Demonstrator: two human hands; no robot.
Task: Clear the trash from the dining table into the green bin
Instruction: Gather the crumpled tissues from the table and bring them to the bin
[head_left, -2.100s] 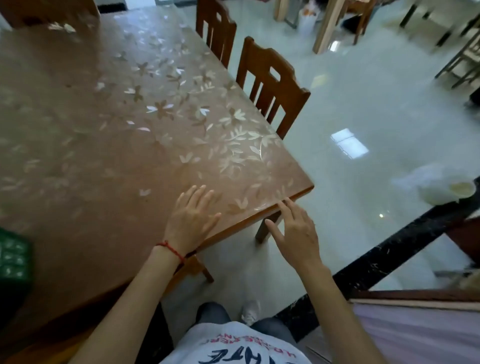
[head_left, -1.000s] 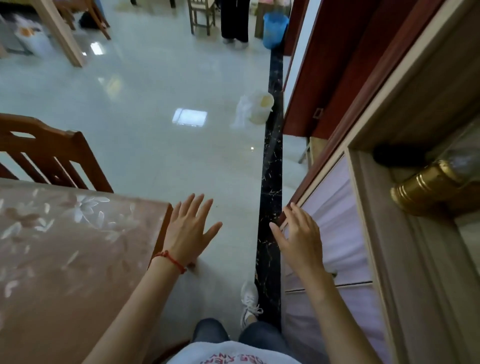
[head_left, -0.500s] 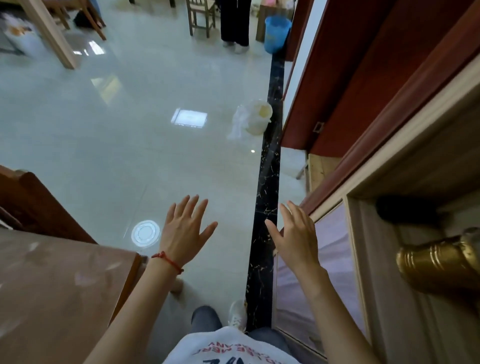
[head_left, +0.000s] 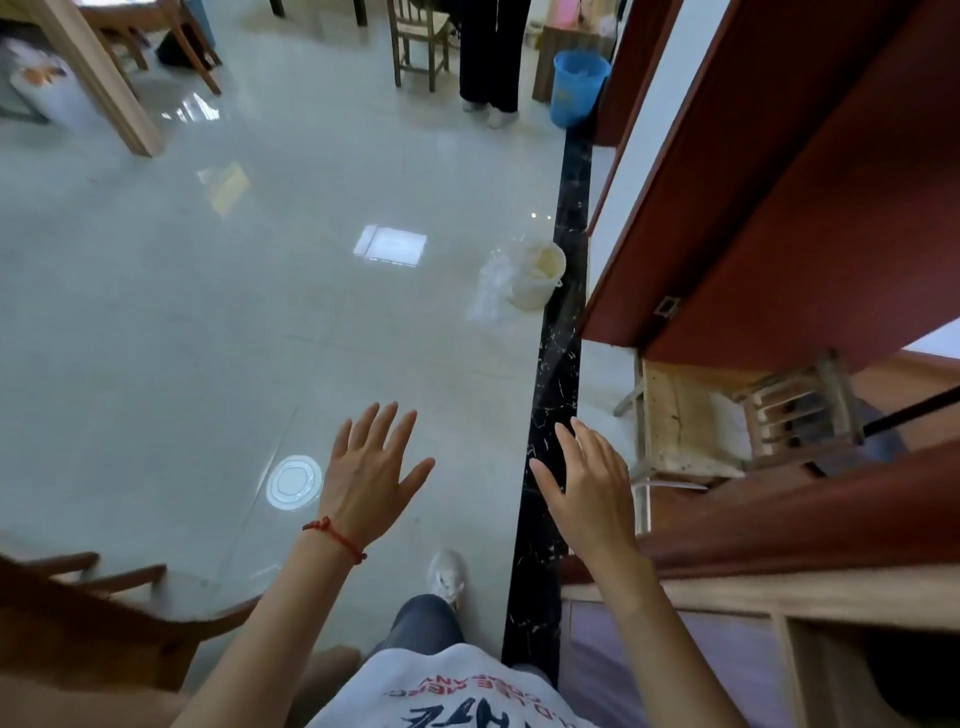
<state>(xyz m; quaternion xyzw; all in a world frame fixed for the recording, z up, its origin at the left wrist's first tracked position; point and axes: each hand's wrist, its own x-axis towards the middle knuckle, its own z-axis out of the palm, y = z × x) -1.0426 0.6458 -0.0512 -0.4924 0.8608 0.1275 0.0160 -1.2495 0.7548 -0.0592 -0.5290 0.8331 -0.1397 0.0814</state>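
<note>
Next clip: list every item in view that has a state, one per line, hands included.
Left hand: open, empty, fingers spread.
Right hand: open, empty.
Clear lid: flat on the floor, apart from both hands.
White bucket: upright, uncovered.
Blue bin: upright, open top.
Red door: open.

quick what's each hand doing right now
Left hand: open, fingers spread, holding nothing.
Right hand: open, holding nothing.
</note>
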